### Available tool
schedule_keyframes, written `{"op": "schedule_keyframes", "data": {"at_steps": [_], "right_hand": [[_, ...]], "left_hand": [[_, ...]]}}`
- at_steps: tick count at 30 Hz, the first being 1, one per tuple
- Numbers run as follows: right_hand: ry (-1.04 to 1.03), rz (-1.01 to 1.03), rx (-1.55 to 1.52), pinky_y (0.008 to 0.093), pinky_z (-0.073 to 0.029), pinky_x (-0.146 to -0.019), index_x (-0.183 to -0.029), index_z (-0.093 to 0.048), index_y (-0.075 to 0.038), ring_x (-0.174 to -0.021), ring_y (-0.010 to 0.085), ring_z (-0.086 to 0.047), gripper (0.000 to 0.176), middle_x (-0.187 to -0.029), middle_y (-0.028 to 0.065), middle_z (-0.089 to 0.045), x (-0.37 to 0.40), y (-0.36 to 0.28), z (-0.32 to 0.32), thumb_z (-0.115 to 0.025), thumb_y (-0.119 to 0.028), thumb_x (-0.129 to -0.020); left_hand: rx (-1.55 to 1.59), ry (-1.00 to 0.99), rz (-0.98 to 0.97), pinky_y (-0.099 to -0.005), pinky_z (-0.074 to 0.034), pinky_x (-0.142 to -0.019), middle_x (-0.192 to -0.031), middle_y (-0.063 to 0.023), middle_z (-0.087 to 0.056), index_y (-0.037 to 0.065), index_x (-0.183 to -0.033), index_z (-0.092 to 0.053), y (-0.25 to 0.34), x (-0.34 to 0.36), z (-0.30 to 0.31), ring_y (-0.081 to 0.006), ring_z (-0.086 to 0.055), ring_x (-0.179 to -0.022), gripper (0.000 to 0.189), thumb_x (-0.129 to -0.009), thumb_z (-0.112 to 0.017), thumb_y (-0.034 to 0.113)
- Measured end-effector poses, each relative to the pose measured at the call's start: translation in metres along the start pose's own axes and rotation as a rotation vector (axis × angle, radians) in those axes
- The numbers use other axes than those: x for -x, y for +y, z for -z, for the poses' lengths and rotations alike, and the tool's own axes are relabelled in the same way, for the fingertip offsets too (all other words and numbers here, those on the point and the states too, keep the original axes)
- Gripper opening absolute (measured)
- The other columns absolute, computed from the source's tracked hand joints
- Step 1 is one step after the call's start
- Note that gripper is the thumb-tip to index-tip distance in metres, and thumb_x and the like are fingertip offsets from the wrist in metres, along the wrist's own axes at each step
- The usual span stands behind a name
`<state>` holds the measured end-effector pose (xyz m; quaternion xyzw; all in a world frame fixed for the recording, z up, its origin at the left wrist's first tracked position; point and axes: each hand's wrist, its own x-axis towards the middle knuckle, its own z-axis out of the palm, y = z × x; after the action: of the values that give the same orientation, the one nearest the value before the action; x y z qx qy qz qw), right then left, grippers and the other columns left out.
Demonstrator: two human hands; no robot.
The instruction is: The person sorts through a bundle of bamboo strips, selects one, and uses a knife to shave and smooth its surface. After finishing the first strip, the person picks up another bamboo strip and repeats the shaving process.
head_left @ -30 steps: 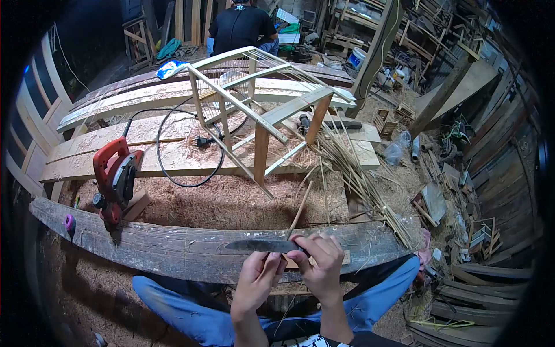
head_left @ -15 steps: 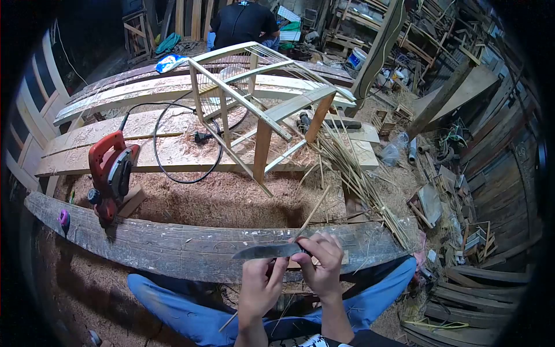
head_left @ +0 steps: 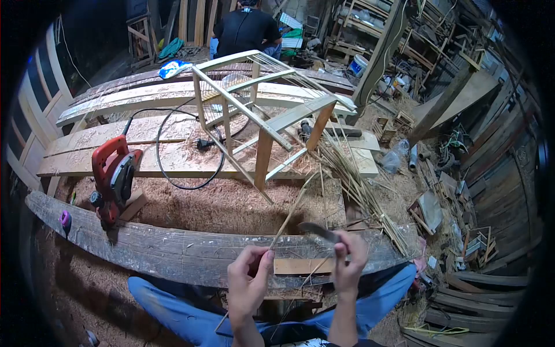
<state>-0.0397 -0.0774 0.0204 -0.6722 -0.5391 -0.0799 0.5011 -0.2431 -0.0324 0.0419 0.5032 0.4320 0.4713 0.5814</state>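
Observation:
Between the fingertips of my left hand (head_left: 250,276) is a thin bamboo strip (head_left: 287,218), which slants up and away to the right over the sawdust. My right hand (head_left: 350,261) is closed round the handle of a knife (head_left: 319,232). Its dark blade points up and left, apart from the strip. Both hands are over the near edge of a worn wooden plank (head_left: 191,250). A short flat piece of light wood (head_left: 300,266) lies on the plank between them. Beyond, a bundle of bamboo strips (head_left: 361,191) leans against the plank on the right.
A red electric planer (head_left: 113,179) stands on the plank at left, its black cable looping over boards (head_left: 162,130) strewn with shavings. A wooden frame (head_left: 263,124) strung with thin lines rests on those boards. A person in black (head_left: 247,32) sits at the back.
My hands have moved apart. My right hand has carried the knife to the right, and its blade has turned to point up and left. My left hand now pinches the strip.

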Motion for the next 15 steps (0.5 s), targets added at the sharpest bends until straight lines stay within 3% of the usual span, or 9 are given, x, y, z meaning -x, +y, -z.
{"op": "schedule_keyframes", "data": {"at_steps": [3,5,6,10,15], "right_hand": [[-0.138,-0.011,-0.086,0.0396,-0.041,-0.066,-0.097,-0.073,-0.007,-0.070,0.0271,-0.057,0.040,-0.074,0.0074,-0.061,0.010,-0.025,-0.010,-0.065,-0.046,-0.094],[-0.166,0.038,-0.090,0.0401,-0.042,-0.066,-0.096,-0.073,-0.007,-0.069,0.0279,-0.058,0.037,-0.074,0.0070,-0.062,0.015,-0.033,-0.020,-0.069,-0.043,-0.090],[-0.173,0.068,-0.112,0.0404,-0.042,-0.065,-0.096,-0.073,-0.007,-0.069,0.0280,-0.059,0.036,-0.075,0.0069,-0.063,0.018,-0.034,-0.024,-0.070,-0.043,-0.090],[-0.199,0.081,-0.103,0.0406,-0.042,-0.065,-0.095,-0.072,-0.007,-0.070,0.0278,-0.060,0.036,-0.078,0.0066,-0.066,0.016,-0.040,-0.022,-0.072,-0.042,-0.087],[-0.182,0.118,-0.073,0.0392,-0.041,-0.065,-0.094,-0.072,-0.008,-0.070,0.0266,-0.060,0.038,-0.079,0.0062,-0.066,0.015,-0.038,-0.021,-0.071,-0.045,-0.087]], "left_hand": [[0.018,0.001,0.031,-0.0200,-0.039,-0.055,-0.072,0.0021,-0.062,-0.004,-0.095,-0.066,-0.014,0.001,-0.005,-0.0008,-0.050,-0.065,0.015,-0.099,-0.066,0.010],[-0.062,-0.145,0.102,-0.0201,-0.044,-0.064,-0.083,0.0007,-0.063,-0.004,-0.105,-0.067,-0.018,0.004,-0.003,-0.0031,-0.054,-0.072,0.012,-0.100,-0.062,0.005],[0.029,-0.176,0.097,-0.0189,-0.042,-0.062,-0.082,0.0014,-0.063,-0.005,-0.113,-0.068,-0.011,0.003,-0.008,-0.0022,-0.053,-0.072,0.017,-0.100,-0.062,0.005],[0.068,-0.192,0.087,-0.0189,-0.041,-0.060,-0.079,0.0028,-0.062,-0.005,-0.116,-0.070,-0.011,0.005,-0.008,-0.0016,-0.052,-0.069,0.020,-0.098,-0.064,0.005],[-0.196,-0.181,-0.028,-0.0194,-0.039,-0.057,-0.076,0.0043,-0.063,-0.003,-0.111,-0.074,-0.023,0.009,-0.005,-0.0004,-0.052,-0.067,0.017,-0.098,-0.065,0.002]]}}
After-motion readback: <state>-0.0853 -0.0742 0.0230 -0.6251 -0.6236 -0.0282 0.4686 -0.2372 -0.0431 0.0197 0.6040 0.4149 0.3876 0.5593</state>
